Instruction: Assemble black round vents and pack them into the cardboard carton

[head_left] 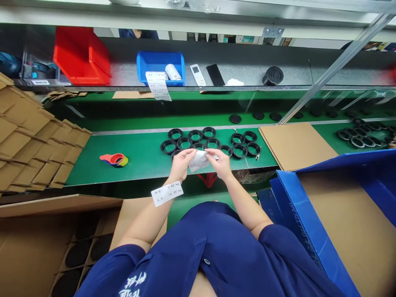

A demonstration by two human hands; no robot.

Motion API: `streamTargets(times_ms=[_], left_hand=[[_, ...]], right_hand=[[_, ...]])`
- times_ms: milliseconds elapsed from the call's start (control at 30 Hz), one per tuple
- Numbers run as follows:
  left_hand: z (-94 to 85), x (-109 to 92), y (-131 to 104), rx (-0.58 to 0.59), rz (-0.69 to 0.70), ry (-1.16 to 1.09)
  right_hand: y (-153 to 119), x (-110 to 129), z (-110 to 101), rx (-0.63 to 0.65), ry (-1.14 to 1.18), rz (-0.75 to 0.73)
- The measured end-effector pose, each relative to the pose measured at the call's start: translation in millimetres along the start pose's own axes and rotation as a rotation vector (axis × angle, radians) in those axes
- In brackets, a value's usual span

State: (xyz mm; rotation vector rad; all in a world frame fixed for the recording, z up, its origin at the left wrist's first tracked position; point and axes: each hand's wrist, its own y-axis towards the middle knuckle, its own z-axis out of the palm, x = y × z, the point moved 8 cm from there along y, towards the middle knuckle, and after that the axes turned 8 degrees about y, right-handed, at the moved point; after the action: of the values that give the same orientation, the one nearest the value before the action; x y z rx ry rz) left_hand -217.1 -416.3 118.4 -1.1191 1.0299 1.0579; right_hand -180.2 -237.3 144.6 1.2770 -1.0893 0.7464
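Green table: it carries the black rings (239, 157), the landmark here, set out in loose clusters across the green table (145, 165)
Left of the rings: red, yellow and blue handled pieces (116, 158) lie together, with folded cardboard (27, 140) piled farther out
Right of the rings: a flat cardboard sheet (293, 144) lies beside them, an open blue box (305, 222) nearer the wearer
Beyond the rings: black discs (235, 119) sit in a row; on the shelf above are a red bin (77, 57), a blue bin (145, 62) with a trailing label strip (158, 86), a white remote (197, 75) and a dark phone (215, 75)
In the way: the hands and slip cover some of the nearest rings
Left hand: the person's left hand (182, 163) is closed in a pinch on the white slip (198, 161); a sticker (167, 194) reading 7.82 kg and 10.35 kg lies across the wrist and forearm
Right hand: the right hand (220, 163) pinches the slip's other side, fingertips near those of the left
Slip: held up in front of the rings, between both hands
Hard to read: the slip's print is too small; dark round items (77, 252) nearer the wearer than the rings, at lower left, are shadowed and cut off by the frame
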Motion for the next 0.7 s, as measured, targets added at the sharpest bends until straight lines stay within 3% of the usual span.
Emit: streamTargets(times_ms=[133, 333, 700], left_hand=[[-5.0, 1.8, -0.4, -0.029, 0.004, -0.042], [-2.4, 4.2, 0.5, -0.032, 0.037, -0.070], [-3.6, 3.2, -5.0, 0.006, 0.085, -0.033]], right_hand=[[-6.4, 9.2, 3.6, 0.003, -0.129, -0.078], [-11.9, 9.1, 0.2, -0.039, -0.209, -0.055], [-7.5, 4.0, 9.0, -0.023, -0.084, 0.000]])
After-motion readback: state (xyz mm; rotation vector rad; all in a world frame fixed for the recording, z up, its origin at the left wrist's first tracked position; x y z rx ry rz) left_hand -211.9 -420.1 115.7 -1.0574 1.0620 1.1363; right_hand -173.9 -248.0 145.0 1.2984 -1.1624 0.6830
